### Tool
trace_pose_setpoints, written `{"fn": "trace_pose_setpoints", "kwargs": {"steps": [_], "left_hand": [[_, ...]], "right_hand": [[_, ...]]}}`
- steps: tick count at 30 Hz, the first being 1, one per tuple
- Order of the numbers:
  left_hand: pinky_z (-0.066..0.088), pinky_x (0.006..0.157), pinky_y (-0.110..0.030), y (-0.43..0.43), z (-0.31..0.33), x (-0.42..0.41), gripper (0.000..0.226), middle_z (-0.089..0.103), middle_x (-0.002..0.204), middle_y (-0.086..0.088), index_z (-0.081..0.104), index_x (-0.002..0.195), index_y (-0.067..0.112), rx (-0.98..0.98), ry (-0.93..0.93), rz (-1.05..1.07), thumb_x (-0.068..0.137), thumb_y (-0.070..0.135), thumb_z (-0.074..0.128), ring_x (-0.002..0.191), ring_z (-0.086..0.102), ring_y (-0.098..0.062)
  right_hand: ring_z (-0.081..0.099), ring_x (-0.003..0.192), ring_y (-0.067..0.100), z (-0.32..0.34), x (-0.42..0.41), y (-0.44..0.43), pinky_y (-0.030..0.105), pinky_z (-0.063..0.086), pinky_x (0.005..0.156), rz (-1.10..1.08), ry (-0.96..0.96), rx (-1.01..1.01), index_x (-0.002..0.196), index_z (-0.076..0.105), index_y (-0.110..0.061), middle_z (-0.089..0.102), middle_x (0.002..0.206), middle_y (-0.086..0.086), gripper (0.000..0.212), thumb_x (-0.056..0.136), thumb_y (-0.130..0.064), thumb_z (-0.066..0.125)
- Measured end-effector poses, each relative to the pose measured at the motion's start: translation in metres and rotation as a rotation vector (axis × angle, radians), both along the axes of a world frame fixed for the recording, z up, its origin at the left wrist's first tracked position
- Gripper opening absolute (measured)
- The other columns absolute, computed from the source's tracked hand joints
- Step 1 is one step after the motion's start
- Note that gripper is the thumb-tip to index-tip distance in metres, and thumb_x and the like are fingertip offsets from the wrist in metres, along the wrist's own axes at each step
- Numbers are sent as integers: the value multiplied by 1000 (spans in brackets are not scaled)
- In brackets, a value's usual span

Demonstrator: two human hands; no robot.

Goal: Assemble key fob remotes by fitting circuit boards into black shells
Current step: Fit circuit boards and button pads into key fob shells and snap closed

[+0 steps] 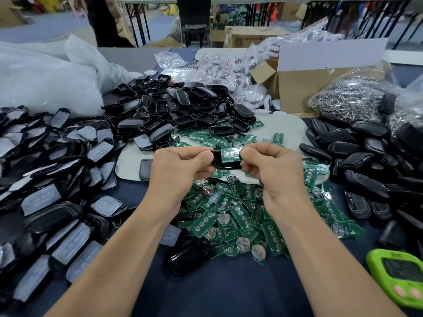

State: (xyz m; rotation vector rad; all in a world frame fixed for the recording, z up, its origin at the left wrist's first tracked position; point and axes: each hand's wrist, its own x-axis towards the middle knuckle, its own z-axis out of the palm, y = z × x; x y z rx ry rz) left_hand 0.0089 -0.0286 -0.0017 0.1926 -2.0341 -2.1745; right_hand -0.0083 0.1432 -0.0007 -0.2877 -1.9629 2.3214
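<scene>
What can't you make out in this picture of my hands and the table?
Head view, whether the circuit board is fully seated in the black shell: the left hand and right hand pinch and cover both ends.
Head view, the green timer screen: blurred, and cut by the right edge.
Head view, what the cardboard box holds: its wall hides the inside.
</scene>
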Motion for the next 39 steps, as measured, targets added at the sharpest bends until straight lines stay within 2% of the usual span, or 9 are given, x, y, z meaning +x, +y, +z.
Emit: {"fn": "trace_pose_setpoints", "kwargs": {"steps": [3, 5, 10, 12, 16, 19, 26, 34, 39], "left_hand": [[61, 62, -21, 1, -1, 0, 25, 78, 72, -11, 82, 80, 21, 8, -9, 15, 89, -1, 76, 61, 75, -16], [61, 62, -21, 3, -1, 0, 22, 78, 70, -11, 81, 82, 19, 17, -15, 14, 90, -1, 76, 61, 75, -16], [61, 62, -22, 5, -1, 1, 19, 77, 70, -12, 80, 84, 17, 31, -30, -4, 90, -1, 75, 62, 76, -17], [61, 62, -22, 6, -1, 1, 18, 77, 72, -14, 81, 84, 16, 38, -31, -7, 89, -1, 76, 63, 76, -19], [61, 62, -22, 7, -1, 2, 19, 78, 72, -14, 81, 83, 17, 39, -32, -10, 88, -1, 77, 63, 76, -19], [61, 62, -22, 8, 0, 2, 27, 77, 71, -14, 83, 75, 21, 35, -34, -16, 89, -2, 76, 62, 76, -18], [61, 62, -22, 8, 0, 2, 33, 77, 72, -14, 84, 71, 25, 23, -28, -14, 89, -2, 76, 62, 75, -19], [60, 61, -22, 7, 1, 3, 19, 77, 73, -15, 81, 83, 14, 40, -45, -3, 89, -4, 75, 60, 75, -19], [60, 60, -22, 6, 2, 4, 20, 78, 73, -14, 81, 83, 14, 24, -48, -14, 88, -5, 75, 60, 74, -18]], "right_hand": [[62, 57, 8, -2, 3, -2, 31, 58, 66, -32, 57, 201, 73, 82, -30, 75, 66, -2, 20, 79, -12, 86], [63, 57, 2, -2, 3, -3, 34, 60, 72, -39, 76, 251, 74, 81, -38, 76, 68, -7, 23, 78, -16, 87], [65, 57, 0, -2, 3, -6, 31, 57, 69, -72, 101, 323, 68, 79, -33, 76, 69, -12, 18, 78, -19, 88], [68, 60, 0, -3, 4, -6, 26, 57, 66, -101, 119, 388, 66, 77, -35, 75, 68, -18, 20, 78, -22, 87], [66, 62, -12, -3, 6, -9, 3, 43, 53, -152, 151, 508, 61, 71, -37, 67, 62, -32, 28, 79, -23, 86], [63, 64, -16, -3, 7, -9, -1, 41, 54, -153, 166, 548, 63, 71, -37, 64, 62, -37, 26, 80, -23, 86], [64, 58, -12, -4, 7, -7, 0, 40, 50, -150, 211, 592, 68, 75, -33, 64, 61, -36, 18, 79, -24, 86], [64, 51, -5, -4, 4, -3, 6, 44, 49, -105, 230, 624, 63, 74, -34, 66, 56, -27, 20, 77, -28, 87], [59, 45, -2, -3, 3, -1, 10, 40, 45, -56, 198, 615, 65, 77, -29, 68, 56, -21, 15, 76, -26, 88]]}}
